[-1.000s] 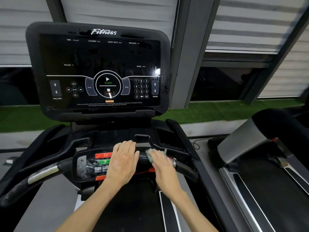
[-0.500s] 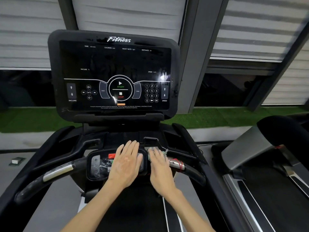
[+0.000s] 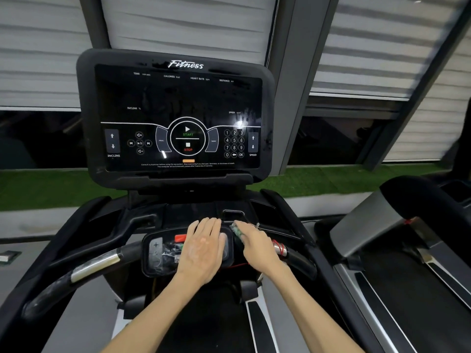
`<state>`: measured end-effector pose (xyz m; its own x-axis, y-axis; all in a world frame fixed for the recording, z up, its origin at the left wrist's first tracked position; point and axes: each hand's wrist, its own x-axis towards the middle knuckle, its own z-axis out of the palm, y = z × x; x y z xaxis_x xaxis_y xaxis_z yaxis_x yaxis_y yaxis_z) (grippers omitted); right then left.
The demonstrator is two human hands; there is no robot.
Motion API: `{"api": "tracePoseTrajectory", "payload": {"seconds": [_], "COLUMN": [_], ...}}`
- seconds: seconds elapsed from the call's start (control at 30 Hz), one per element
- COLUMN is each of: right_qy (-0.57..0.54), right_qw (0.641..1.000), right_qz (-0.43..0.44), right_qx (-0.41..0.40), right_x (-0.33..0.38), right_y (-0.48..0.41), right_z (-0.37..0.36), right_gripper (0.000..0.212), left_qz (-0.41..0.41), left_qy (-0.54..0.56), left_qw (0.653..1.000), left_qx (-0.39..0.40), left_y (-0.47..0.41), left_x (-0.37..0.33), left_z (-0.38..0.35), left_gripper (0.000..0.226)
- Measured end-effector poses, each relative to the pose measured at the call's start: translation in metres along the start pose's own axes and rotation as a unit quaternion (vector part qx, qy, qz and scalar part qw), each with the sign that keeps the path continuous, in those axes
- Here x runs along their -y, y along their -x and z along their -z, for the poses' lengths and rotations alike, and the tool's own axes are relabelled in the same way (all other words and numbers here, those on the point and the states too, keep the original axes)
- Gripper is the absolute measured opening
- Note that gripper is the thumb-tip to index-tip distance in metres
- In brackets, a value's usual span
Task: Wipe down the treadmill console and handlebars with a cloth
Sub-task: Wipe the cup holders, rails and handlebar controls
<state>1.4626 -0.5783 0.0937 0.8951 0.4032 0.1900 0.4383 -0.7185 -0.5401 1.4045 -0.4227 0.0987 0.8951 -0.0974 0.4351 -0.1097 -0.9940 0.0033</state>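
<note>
Green cloth [image 3: 236, 231] pressed under right hand [image 3: 258, 248] on handlebar [image 3: 302, 262]; left hand [image 3: 204, 249] flat on control panel [image 3: 156, 254]; fingers [image 3: 245, 226] straight, together.

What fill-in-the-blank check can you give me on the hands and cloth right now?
The cloth lies under the fingers of the ____ hand. The left hand rests on the button panel, holding ____. On the screen, the green word above STOP is ____.
Missing words: right; nothing; START.
</note>
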Motion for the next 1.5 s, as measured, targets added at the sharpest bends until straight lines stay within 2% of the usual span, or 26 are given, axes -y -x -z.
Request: {"api": "tracePoseTrajectory", "payload": {"seconds": [0.1, 0.17, 0.33, 0.47, 0.63, 0.77, 0.9, 1.0, 1.1, 1.17, 1.2, 1.33, 1.5], "right_qy": [-0.001, 0.004, 0.027, 0.034, 0.035, -0.020, -0.028, -0.026, -0.031, -0.023, -0.023, -0.009, -0.026], "right_qw": [0.998, 0.996, 0.997, 0.998, 0.999, 0.999, 0.999, 0.999, 0.992, 0.988, 0.990, 0.999, 0.998], "right_qz": [0.032, 0.042, 0.056, 0.031, -0.030, 0.037, 0.039, 0.007, -0.104, -0.140, -0.128, 0.013, 0.044], "right_qx": [-0.061, -0.074, -0.041, -0.033, 0.011, -0.009, -0.021, -0.042, -0.060, -0.053, -0.055, -0.037, -0.024], "right_x": [0.003, 0.003, -0.012, -0.006, 0.000, 0.000, -0.019, -0.031, -0.049, -0.053, -0.048, -0.012, -0.003], "right_y": [0.027, 0.048, 0.037, 0.016, -0.006, 0.017, 0.033, 0.035, 0.043, 0.045, 0.044, 0.025, 0.019], "right_z": [-0.017, -0.023, -0.016, -0.014, -0.003, -0.011, -0.011, -0.005, 0.009, 0.013, 0.013, -0.008, -0.008], "right_gripper": [0.054, 0.058, 0.058, 0.059, 0.055, 0.051, 0.059, 0.061, 0.058, 0.057, 0.057, 0.061, 0.051], "left_qz": [0.023, 0.031, 0.031, 0.021, 0.027, 0.042, 0.047, 0.032, 0.043, 0.049, 0.049, 0.030, 0.015], "left_qy": [0.019, 0.028, 0.026, 0.013, 0.013, 0.031, 0.025, 0.013, 0.031, 0.045, 0.048, 0.045, 0.031], "left_qw": [1.000, 0.999, 0.999, 0.998, 0.998, 0.998, 0.998, 0.998, 0.998, 0.998, 0.997, 0.998, 0.999], "left_qx": [0.007, 0.017, 0.026, 0.053, 0.046, 0.033, 0.043, 0.055, 0.032, 0.022, 0.023, 0.037, 0.038], "left_y": [-0.001, -0.001, -0.001, 0.000, -0.001, -0.001, -0.001, 0.000, 0.000, 0.000, 0.000, 0.001, 0.002], "left_x": [0.000, -0.001, -0.001, -0.001, -0.001, -0.003, -0.004, -0.001, -0.003, -0.003, -0.002, 0.001, 0.003], "left_z": [-0.004, -0.005, -0.001, -0.005, -0.005, -0.008, -0.011, -0.012, -0.011, -0.013, -0.014, -0.018, -0.017], "left_gripper": [0.039, 0.046, 0.047, 0.055, 0.050, 0.053, 0.055, 0.061, 0.050, 0.052, 0.057, 0.075, 0.086]}}
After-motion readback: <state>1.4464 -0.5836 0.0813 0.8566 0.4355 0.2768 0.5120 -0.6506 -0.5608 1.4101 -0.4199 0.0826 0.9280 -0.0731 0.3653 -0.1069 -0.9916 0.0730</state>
